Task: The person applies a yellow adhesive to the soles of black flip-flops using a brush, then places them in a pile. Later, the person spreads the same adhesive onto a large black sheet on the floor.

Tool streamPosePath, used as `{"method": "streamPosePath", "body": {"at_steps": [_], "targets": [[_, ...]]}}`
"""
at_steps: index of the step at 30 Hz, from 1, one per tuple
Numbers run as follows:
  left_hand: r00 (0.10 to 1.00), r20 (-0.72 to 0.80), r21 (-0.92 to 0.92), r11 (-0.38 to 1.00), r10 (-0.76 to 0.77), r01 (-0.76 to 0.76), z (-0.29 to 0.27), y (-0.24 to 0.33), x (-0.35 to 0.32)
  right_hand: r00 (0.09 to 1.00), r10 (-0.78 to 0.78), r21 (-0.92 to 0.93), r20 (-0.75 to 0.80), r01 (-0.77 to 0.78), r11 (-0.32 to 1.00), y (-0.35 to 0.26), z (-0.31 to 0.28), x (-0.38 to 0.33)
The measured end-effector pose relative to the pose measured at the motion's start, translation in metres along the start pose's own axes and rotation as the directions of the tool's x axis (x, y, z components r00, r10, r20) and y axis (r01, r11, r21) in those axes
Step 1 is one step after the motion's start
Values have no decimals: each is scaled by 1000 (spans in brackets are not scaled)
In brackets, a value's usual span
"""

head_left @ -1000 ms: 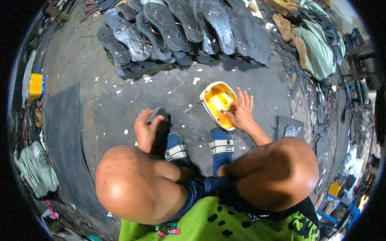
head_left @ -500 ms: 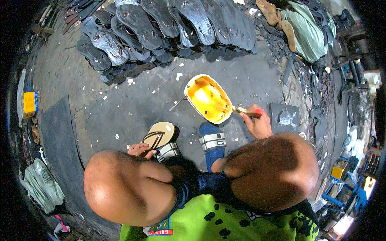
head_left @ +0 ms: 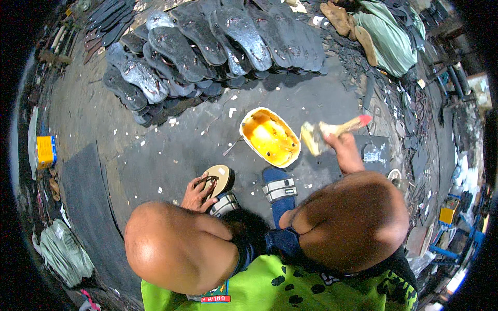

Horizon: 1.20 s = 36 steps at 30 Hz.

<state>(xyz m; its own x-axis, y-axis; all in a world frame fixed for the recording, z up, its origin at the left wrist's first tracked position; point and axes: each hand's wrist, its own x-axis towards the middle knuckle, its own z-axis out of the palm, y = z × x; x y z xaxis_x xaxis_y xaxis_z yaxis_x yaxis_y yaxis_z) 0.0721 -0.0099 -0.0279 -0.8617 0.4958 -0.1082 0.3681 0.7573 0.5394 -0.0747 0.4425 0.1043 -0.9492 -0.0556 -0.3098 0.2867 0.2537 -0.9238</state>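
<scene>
Between my feet and the pile of soles sits an open pale container (head_left: 242, 136), its inside coated with something yellow-orange and glossy. To its right, my right hand (head_left: 347, 151) grips a paintbrush (head_left: 340, 128) by its wooden handle, which ends in red. The bristle end is pale, blurred by motion, and apart from the container. My left hand (head_left: 194, 196) is closed round a beige flip-flop (head_left: 222, 178) with dark straps, beside my left foot. Part of the sandal lies behind my fingers. My blue-socked feet wear grey-strapped slides (head_left: 280, 190).
A large pile of black shoe soles (head_left: 192, 44) spreads across the far floor. Flat dark sheets (head_left: 85, 197) lie at left, near a yellow-blue box (head_left: 46, 152). Green cloth bundles (head_left: 389, 39) and scraps border the right. A round tin (head_left: 395, 175) stands by my right knee.
My right hand has lifted the brush out of the container, up and to the right. My left hand has shifted right and further over the flip-flop, which now points more upright.
</scene>
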Motion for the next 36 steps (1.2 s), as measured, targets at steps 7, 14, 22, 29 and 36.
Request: {"method": "streamPosePath", "body": {"at_steps": [7, 14, 22, 29, 36], "targets": [[941, -95, -525, 820, -324, 229, -28, 22, 17, 989, -151, 700, 10, 101, 707, -110, 37, 45], [902, -123, -934, -260, -413, -247, -161, 92, 147, 955, -284, 713, 81, 144, 687, -158, 100, 51], [920, -227, -973, 102, -321, -205, -159, 146, 189, 818, -546, 237, -179, 574, 784, -164, 114, 78], [868, -221, -928, -177, -445, -328, -158, 141, 194, 385, -878, 31, 284, 911, 410, -154, 115, 50], [912, -217, -966, -57, -348, -252, -154, 141, 167, 696, -696, -63, -174, 698, 714, -172, 89, 103]]}}
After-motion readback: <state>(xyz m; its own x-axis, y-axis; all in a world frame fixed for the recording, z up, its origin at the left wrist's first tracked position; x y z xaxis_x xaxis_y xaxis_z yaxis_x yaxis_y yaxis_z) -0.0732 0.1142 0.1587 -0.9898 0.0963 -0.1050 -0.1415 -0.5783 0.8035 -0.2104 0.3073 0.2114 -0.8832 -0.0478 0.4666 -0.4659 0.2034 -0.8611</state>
